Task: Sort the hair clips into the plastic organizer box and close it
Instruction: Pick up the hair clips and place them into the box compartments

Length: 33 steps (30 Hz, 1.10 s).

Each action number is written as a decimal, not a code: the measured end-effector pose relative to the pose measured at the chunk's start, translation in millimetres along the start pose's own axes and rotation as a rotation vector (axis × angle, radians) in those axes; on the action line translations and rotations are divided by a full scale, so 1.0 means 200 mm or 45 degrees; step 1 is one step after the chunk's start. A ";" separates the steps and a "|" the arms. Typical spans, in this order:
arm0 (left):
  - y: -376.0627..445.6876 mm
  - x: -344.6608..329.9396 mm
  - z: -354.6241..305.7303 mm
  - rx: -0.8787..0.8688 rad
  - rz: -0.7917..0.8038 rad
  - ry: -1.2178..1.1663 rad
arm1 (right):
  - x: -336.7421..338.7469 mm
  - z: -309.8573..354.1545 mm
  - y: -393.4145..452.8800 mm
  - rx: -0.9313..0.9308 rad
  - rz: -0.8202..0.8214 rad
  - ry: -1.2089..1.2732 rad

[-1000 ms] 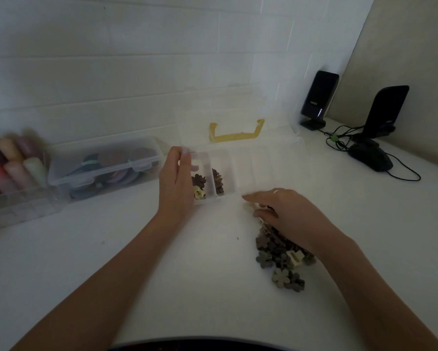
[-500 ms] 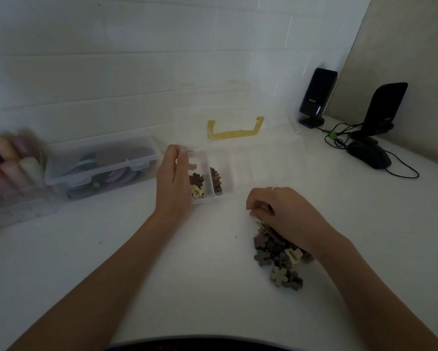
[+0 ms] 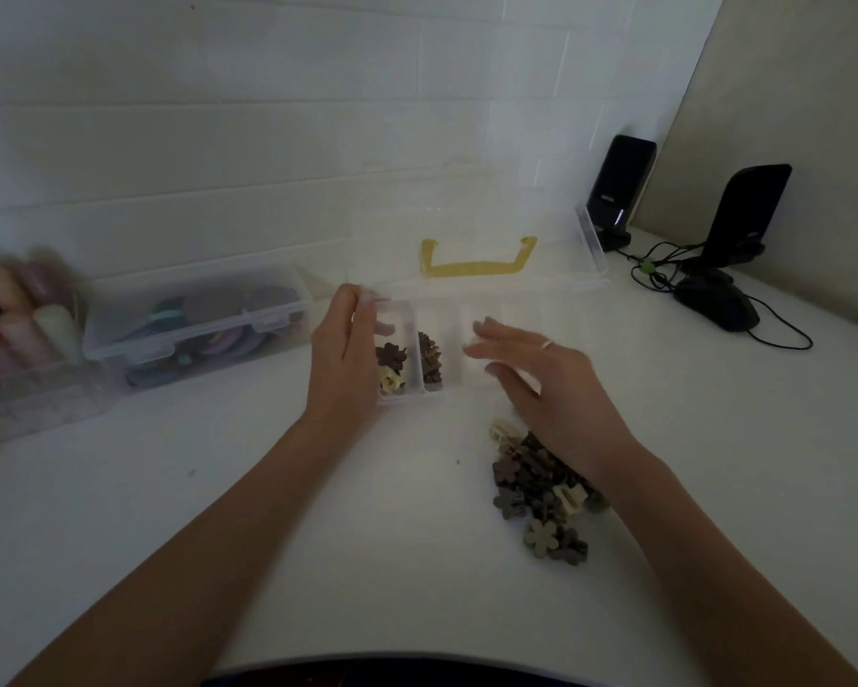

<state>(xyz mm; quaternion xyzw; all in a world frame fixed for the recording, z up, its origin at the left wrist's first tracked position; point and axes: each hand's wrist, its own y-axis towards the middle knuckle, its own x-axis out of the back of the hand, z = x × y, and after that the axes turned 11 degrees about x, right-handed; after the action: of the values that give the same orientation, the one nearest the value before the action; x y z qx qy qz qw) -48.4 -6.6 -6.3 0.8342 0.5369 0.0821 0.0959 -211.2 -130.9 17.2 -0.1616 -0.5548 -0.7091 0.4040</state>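
The clear plastic organizer box point(image 3: 471, 295) lies open in the middle of the table, its lid with a yellow handle point(image 3: 477, 267) tipped back. The two leftmost compartments hold brown flower hair clips point(image 3: 429, 361) and one cream clip point(image 3: 391, 380). My left hand point(image 3: 345, 354) grips the box's left end. My right hand point(image 3: 541, 384) hovers over the box's middle compartments, blurred, with fingers stretched out and nothing visible in them. A pile of brown, grey and cream hair clips point(image 3: 536, 488) lies on the table under my right wrist.
A shut clear case of round coloured items point(image 3: 194, 324) stands to the left. Beside it is a bin of pastel bottles point(image 3: 15, 334). Two black speakers point(image 3: 618, 190) point(image 3: 749, 215), a black mouse point(image 3: 719, 304) and cables sit at the back right.
My right hand has left the clip pile and moved up over the box, its fingers now stretched out. My left hand stays on the box's left end.
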 end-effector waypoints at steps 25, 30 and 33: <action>0.01 0.00 0.01 0.012 -0.010 -0.008 | 0.10 -0.01 -0.02 -0.167 0.750 -0.163; 0.01 0.00 0.01 0.024 -0.008 0.001 | 0.10 0.02 0.00 -0.212 0.713 -0.108; 0.01 0.00 0.00 0.021 -0.017 0.011 | 0.11 0.05 -0.01 -0.267 0.766 -0.063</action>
<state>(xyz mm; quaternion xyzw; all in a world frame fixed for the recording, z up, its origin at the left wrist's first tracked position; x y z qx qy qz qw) -46.6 -7.1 -6.4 0.8309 0.5436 0.0807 0.0871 -228.1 -130.5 34.3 -0.3764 -0.4154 -0.6071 0.5632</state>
